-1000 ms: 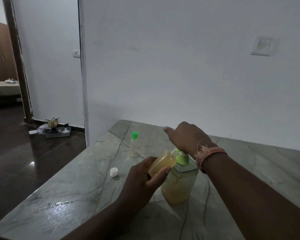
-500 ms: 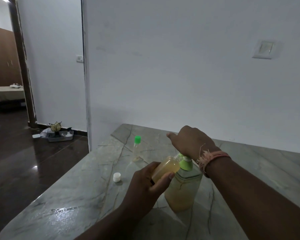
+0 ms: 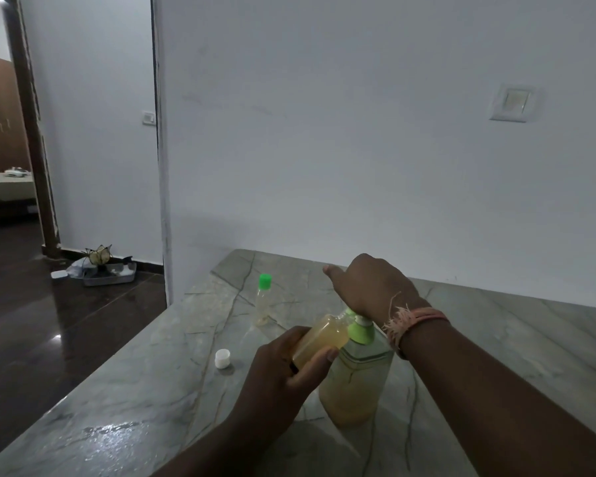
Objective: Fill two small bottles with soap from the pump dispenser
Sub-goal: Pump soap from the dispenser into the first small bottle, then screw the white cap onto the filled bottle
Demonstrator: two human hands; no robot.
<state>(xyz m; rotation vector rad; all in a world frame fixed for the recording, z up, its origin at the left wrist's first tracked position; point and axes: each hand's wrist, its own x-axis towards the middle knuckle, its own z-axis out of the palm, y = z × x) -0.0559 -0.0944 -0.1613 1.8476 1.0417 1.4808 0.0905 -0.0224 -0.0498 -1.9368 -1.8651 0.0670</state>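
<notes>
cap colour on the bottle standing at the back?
Bright green cap, head view.

A wall switch (image 3: 511,102) sits on the white wall (image 3: 324,132); on the dark floor (image 3: 49,325), a metal tray (image 3: 110,275) holds perhaps a plant.

Two bare arms come in from the bottom, with no sleeves showing. The left hand (image 3: 283,370) wears nothing. Just behind the right hand (image 3: 369,287), the wrist has a thin band (image 3: 417,321) of pinkish-orange thread tied round it. Little loose, frayed thread ends stick out from the band like a small tuft.
</notes>
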